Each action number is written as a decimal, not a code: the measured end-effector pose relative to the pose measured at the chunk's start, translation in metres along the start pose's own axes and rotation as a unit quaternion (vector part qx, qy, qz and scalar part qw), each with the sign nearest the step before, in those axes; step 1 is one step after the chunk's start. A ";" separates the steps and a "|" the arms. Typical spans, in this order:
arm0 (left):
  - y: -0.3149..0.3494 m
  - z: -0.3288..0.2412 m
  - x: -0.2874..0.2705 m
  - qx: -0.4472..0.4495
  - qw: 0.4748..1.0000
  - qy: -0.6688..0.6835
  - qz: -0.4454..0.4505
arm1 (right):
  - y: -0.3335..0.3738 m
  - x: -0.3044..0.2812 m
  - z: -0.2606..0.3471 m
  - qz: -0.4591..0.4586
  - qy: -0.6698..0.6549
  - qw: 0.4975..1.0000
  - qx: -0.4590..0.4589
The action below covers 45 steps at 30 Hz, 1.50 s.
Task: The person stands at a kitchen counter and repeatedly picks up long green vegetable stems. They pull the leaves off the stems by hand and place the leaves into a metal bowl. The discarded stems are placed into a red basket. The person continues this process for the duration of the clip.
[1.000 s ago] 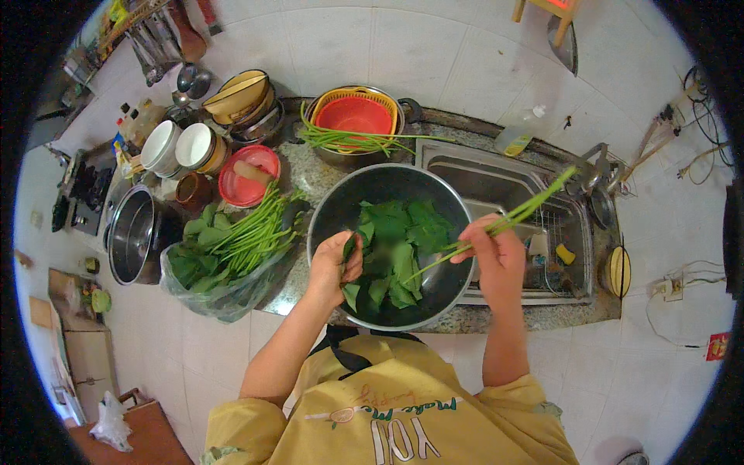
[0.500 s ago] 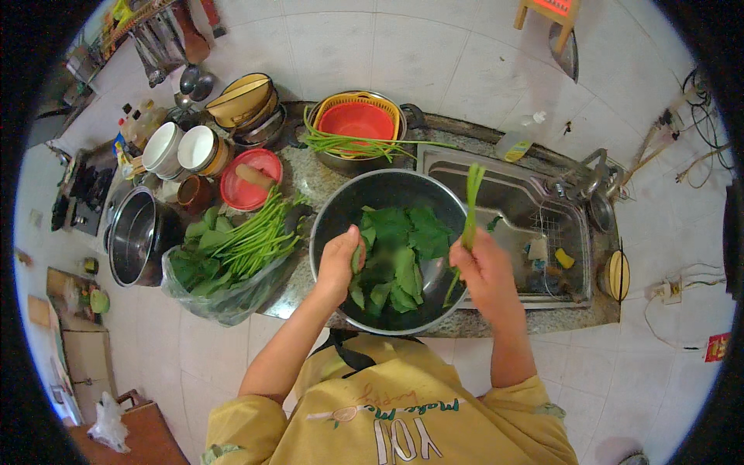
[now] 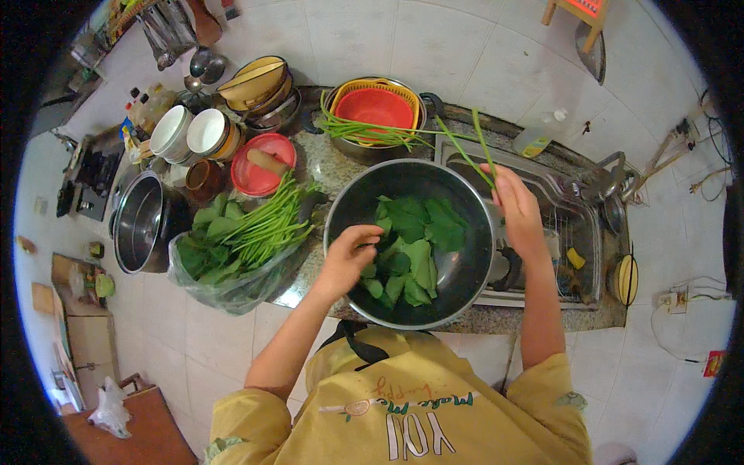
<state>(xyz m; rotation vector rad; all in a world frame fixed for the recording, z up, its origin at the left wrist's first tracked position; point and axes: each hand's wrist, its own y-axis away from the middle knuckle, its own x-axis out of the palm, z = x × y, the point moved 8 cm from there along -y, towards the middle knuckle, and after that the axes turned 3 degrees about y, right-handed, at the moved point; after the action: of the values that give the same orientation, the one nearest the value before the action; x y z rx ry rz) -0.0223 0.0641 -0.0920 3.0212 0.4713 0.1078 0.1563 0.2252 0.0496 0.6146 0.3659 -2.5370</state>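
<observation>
A large dark round pan [image 3: 473, 287] with a pale rim is in front of me, with loose green leaves [image 3: 418, 263] lying in it. My left hand [image 3: 349, 260] hovers over the pan's left side, its fingers loosely curled and apart beside the leaves, with nothing seen in them. At the pan's right rim my right hand [image 3: 518, 203] pinches a few green leaf stems [image 3: 482, 143] that point up and away. Left of the pan, a clear plastic bag [image 3: 232, 291] holds more leafy greens [image 3: 263, 232] with long stems.
Behind the pan stands a pot with a red basket [image 3: 376, 108] and stripped stems [image 3: 372, 133] across it. On the right is a metal sink [image 3: 589, 256] with a bottle [image 3: 540, 133] behind it. Bowls [image 3: 208, 132], a red dish [image 3: 260, 182] and a steel pot [image 3: 139, 225] are at left.
My right hand has moved up and outward with the stems, from over the pan to its right rim. My left hand has loosened from the leaf it held. The whole view has shifted slightly.
</observation>
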 end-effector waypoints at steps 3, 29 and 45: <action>0.013 -0.006 0.046 0.058 0.962 -0.223 0.143 | -0.029 0.020 0.001 0.023 0.096 0.991 -0.085; 0.092 -0.047 -0.068 0.135 0.950 -0.279 -0.031 | -0.155 0.224 -0.026 0.126 0.374 0.882 -0.256; 0.001 -0.017 -0.234 0.036 0.729 -0.667 -0.148 | -0.036 0.186 0.044 0.081 0.068 0.972 -0.210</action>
<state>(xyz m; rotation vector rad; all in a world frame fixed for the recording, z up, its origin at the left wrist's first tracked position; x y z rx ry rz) -0.2457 -0.0078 -0.0884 2.1296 0.6854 -1.9030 -0.0223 0.1640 0.0021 0.6220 0.8395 -2.1740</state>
